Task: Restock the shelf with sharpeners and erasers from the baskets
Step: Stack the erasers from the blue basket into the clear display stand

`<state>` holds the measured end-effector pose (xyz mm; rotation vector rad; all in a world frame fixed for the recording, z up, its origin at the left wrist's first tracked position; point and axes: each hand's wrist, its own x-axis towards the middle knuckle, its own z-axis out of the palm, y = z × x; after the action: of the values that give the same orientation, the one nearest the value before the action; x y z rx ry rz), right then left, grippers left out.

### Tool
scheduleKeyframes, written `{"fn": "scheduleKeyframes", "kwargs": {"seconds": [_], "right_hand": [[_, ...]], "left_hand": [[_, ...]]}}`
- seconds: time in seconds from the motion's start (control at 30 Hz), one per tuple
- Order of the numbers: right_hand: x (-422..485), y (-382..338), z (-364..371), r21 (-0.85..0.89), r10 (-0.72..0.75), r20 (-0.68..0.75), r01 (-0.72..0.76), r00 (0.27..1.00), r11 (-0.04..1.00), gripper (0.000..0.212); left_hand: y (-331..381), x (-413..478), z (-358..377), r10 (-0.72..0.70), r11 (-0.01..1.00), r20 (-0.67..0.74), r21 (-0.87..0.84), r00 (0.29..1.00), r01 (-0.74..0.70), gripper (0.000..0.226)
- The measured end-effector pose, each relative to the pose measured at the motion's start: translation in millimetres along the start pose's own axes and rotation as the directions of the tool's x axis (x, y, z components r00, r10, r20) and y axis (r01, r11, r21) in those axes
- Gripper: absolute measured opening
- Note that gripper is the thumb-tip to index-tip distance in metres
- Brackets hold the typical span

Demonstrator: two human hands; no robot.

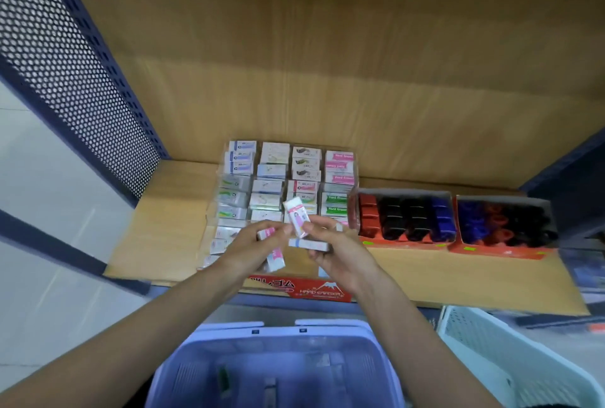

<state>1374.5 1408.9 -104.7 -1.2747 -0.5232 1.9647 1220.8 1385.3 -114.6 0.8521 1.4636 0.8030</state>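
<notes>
Your left hand (258, 243) and right hand (337, 253) met low over the front of the eraser tray (240, 178), and both hands were loaded. The left had its fingers curled round a small clutch of pink-banded erasers (276, 260), one poking out by the knuckles and another hanging below the palm. The right pinched a white eraser (297, 215) with a pink label between thumb and forefinger. It was tilted, with its top end leaning up and left above the tray's front rows. Under it, a blue-striped eraser (309, 244) lay flat across the same fingers. How many pieces each hand carried in all, you couldn't tell through the blur.

The tray sat on the wooden shelf (458, 273), left of centre, packed in four columns of small boxed erasers, pink and green labels down its right side. Its red front card (301, 288) read "HARD ERASER" and hung at the shelf edge. Just beside the tray, to the right, stood two sharpener cartons (406, 214), side by side, filled with red, black and blue pieces.

Below the shelf, between your forearms, was the blue basket (278, 339), with a few blurred items on its floor. The white basket (510, 358) stood just beside it on the right. A perforated panel (65, 63) closed the shelf's left end.
</notes>
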Motion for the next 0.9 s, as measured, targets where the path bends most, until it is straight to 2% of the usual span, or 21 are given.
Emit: {"fn": "scheduleKeyframes", "kwargs": {"seconds": [0.1, 0.2, 0.27, 0.37, 0.47, 0.63, 0.73, 0.9], "right_hand": [[22, -15, -10, -0.189, 0.062, -0.017, -0.064, 0.998, 0.98, 0.014], [39, -28, -14, -0.382, 0.088, -0.011, -0.085, 0.996, 0.92, 0.015], [45, -32, -14, -0.445, 0.085, -0.016, -0.083, 0.996, 0.892, 0.019], [54, -32, -21, -0.421, -0.013, -0.038, -0.004, 0.999, 0.907, 0.026], [58, -21, -28, -0.349, -0.147, -0.115, 0.099, 0.982, 0.932, 0.022], [57, -4, -31, -0.4, -0.318, -0.19, 0.223, 0.929, 0.889, 0.016], [54, 3, -34, -0.328, -0.329, -0.206, 0.252, 0.922, 0.91, 0.023], [48, 13, -38, -0.339, -0.341, -0.232, 0.253, 0.911, 0.906, 0.025]], "left_hand": [[7, 22, -4, 0.028, 1.0, -0.069, -0.005, 0.997, -0.028, 0.014], [11, 39, -2, 0.016, 0.999, -0.07, 0.031, 0.997, -0.013, 0.015], [8, 48, 1, -0.019, 0.999, -0.075, 0.039, 0.997, 0.022, 0.013], [-2, 63, 5, -0.068, 0.998, -0.157, -0.019, 0.985, 0.066, 0.018], [-16, 73, 13, -0.061, 0.998, -0.302, -0.025, 0.951, 0.056, 0.027], [-30, 76, 28, 0.031, 0.977, -0.471, 0.201, 0.882, 0.073, 0.04], [-30, 73, 35, 0.098, 0.929, -0.522, 0.353, 0.847, 0.11, 0.044], [-33, 74, 43, 0.115, 0.885, -0.591, 0.426, 0.798, 0.188, 0.055]]}}
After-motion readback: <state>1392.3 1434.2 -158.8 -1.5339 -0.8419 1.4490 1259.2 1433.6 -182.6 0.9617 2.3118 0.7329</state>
